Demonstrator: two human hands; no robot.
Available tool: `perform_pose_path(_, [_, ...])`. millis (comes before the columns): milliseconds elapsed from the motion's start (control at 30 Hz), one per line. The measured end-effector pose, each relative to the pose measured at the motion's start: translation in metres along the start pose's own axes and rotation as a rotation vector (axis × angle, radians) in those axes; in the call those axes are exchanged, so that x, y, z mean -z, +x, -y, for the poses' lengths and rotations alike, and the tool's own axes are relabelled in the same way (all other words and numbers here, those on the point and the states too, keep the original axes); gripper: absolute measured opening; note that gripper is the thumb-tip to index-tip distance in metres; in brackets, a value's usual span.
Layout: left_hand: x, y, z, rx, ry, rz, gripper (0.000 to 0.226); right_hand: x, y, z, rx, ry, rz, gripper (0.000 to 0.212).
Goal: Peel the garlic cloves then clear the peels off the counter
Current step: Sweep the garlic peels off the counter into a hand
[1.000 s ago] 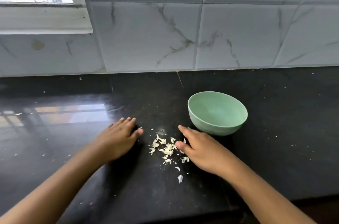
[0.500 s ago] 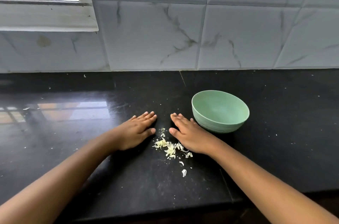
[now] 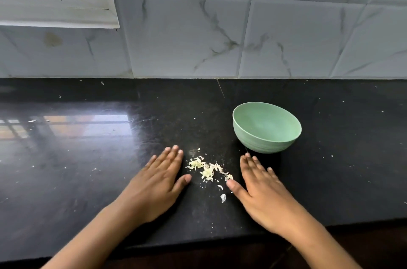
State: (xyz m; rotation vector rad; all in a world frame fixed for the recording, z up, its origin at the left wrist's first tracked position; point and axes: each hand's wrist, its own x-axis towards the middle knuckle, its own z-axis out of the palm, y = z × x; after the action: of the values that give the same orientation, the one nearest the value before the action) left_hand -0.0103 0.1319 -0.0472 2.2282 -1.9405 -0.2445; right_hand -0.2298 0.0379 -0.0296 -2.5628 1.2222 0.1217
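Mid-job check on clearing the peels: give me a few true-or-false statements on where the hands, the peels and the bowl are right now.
1. The garlic peels lie on the counter between the left hand and the right hand. True.
2. The green bowl stands left of the peels. False: it stands to their right, beyond the right hand.
3. Both hands lie flat with fingers straight. True.
4. The right hand grips the bowl. False: it lies open on the counter and holds nothing.
5. The bowl is upside down. False: it stands upright, opening upward.
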Motion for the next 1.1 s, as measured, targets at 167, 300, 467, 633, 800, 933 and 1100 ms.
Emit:
perform_pose_path(167, [0.002, -0.01, -0.025, -0.098, -0.102, 0.059, 0.093, -0.006, -0.01, 0.021, 0.189, 0.076, -0.003, 0.072])
perform_pose_path(300, [0.007, -0.046, -0.025, -0.107, -0.116, -0.076, 0.084, -0.01, -0.043, 0.001, 0.218, -0.063, -0.205, 0.085])
perform_pose_path(467, [-0.013, -0.073, -0.037, -0.266, 0.001, 0.048, 0.046, -0.04, -0.061, -0.002, 0.249, -0.062, -0.097, 0.055])
perform_pose_path(633, [-0.007, -0.053, -0.046, -0.205, -0.002, -0.005, 0.053, -0.021, -0.035, 0.016, 0.301, -0.034, -0.154, 0.075])
perform_pose_path(800, [0.0, -0.034, -0.038, -0.114, -0.049, -0.084, 0.093, -0.008, -0.024, 0.003, 0.174, 0.092, -0.121, 0.057])
perform_pose_path(933, [-0.001, -0.03, -0.02, 0.06, 0.052, -0.085, 0.118, -0.005, -0.018, -0.007, 0.022, 0.03, -0.031, 0.079])
perform_pose_path(1100, [0.006, -0.008, -0.014, -0.021, -0.073, 0.077, 0.121, 0.001, 0.012, 0.007, 0.192, 0.232, 0.033, 0.068])
